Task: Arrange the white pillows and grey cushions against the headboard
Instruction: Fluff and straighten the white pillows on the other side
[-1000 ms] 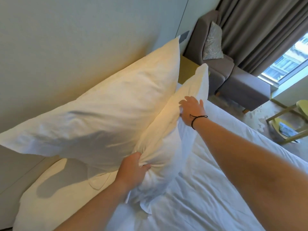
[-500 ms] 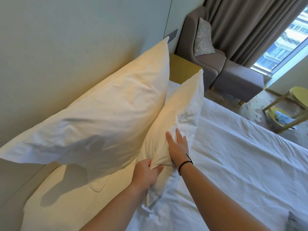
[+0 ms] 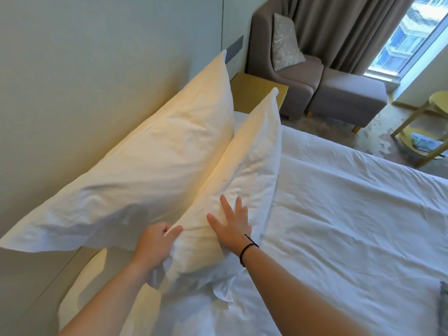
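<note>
While propping front pillow [image 3: 244,166] upright against back pillow [image 3: 145,170], step in hand looks like seating and squaring white pillows at headboard [image 3: 97,69]. Back pillow leaning on headboard, tilted; front pillow touching it on the side away from headboard, standing on edge on bed [image 3: 351,214]. Third pillow [image 3: 97,287] lying flat below back pillow, next to headboard.

Left hand [image 3: 155,246]: fingers [image 3: 173,232] clenched, pinching near corner of front pillow's case. Right hand [image 3: 232,224]: spread flat, palm pressed on pillow's face away from headboard, grasping nothing.

Next move, as a guess: push front pillow flush to back pillow, let go of corner, check it stands alone. Soft fill, likely to slump or tip toward bed once released. Grey cushions not placed yet; a grey edge [image 3: 443,309] at frame's right border, far from headboard, possibly one, cannot tell.
</note>
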Demonstrator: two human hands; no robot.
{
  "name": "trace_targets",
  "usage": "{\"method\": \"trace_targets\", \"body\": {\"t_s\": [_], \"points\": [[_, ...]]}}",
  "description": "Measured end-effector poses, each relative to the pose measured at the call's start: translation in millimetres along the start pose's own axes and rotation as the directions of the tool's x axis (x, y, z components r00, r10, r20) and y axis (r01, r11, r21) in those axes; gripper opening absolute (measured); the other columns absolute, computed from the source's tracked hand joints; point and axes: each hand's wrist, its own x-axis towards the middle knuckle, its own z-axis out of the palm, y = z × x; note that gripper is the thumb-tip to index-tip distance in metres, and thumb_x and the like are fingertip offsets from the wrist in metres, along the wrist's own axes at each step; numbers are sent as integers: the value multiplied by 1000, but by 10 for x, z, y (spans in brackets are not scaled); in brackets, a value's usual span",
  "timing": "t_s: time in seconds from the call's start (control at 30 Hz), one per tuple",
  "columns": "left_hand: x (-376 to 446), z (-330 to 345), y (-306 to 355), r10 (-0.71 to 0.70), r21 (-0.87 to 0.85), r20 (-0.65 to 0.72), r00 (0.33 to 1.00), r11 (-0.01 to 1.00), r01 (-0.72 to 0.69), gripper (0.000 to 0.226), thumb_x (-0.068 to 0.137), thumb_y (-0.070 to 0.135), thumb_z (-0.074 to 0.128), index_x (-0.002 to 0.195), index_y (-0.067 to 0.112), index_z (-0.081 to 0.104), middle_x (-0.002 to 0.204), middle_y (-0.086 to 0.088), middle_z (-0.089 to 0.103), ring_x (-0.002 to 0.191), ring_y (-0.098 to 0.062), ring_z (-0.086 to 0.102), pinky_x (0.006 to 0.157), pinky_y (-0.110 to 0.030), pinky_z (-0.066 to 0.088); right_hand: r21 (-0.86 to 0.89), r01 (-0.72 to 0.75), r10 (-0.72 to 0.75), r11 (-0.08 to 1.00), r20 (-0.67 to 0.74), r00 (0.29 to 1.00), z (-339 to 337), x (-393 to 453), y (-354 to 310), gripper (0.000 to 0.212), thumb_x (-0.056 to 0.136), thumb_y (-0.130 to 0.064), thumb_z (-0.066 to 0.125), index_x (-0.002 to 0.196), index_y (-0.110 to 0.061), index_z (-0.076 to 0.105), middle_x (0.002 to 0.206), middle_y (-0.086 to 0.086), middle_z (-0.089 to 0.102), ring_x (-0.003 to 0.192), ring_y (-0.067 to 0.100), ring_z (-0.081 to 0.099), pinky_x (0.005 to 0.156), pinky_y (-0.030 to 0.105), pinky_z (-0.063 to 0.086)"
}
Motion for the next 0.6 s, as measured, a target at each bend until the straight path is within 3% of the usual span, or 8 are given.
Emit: {"method": "trace_targets", "body": {"t_s": [0.1,0.2,0.27,0.33,0.4,0.47,0.53,0.6], "points": [[111,-163,-114,37,184,-154,987,983,-8,39,92,31,65,61,11,53,56,-1,57,56,-18,52,52,-35,34,-45,98,-94,994,93,991,-56,-55,-13,79,77,-82,41,144,-60,6,160,-19,-17,148,14,-18,116,61,6],[135,-172,-140,-23,306,-172,985,949,75,37,95,36,58,66,13,56,63,-3,60,62,-24,54,59,-38,43,-42,150,-143,988,145,979,-98,-186,36,81,81,-73,52,149,-52,11,161,-19,-11,148,10,-13,117,59,11],[75,-76,-50,-40,388,-135,990,917,90,29,95,38,55,75,18,59,77,-3,66,73,-28,59,68,-39,50,43,121,-126,992,128,984,-131,-297,150,87,80,-72,56,150,-50,9,162,-19,-7,149,9,-8,119,54,14],[-30,59,115,36,445,-162,986,895,40,16,93,34,55,98,20,62,101,-8,67,94,-34,61,78,-42,51,193,76,-101,978,120,988,-188,-413,288,91,77,-72,59,149,-51,8,162,-18,1,149,9,2,120,46,18],[-151,274,341,209,501,-186,960,861,-90,31,89,25,60,117,12,59,116,-17,62,109,-39,56,87,-47,49,331,24,-71,943,130,989,-259,-522,444,91,75,-72,62,148,-53,11,161,-17,14,147,8,17,117,37,25],[-339,575,639,386,525,-137,912,809,-264,36,87,21,65,120,8,59,120,-20,60,111,-42,53,91,-50,45,429,-42,-22,903,142,990,-343,-641,660,88,74,-70,64,146,-57,14,157,-16,26,142,9,29,113,34,32],[-563,928,899,525,523,13,851,722,-453,38,84,21,70,119,9,60,123,-15,61,112,-39,55,93,-50,45,520,-109,40,847,142,989,-428,-777,968,88,73,-69,66,145,-57,19,155,-15,31,140,9,32,109,33,36],[-777,1319,1064,631,515,210,747,578,-633,44,78,20,76,118,9,60,118,-13,64,107,-36,60,89,-48,48,593,-171,140,787,99,985,-542,-949,1402,87,74,-65,67,147,-51,23,156,-10,32,141,12,32,106,32,37]]}}
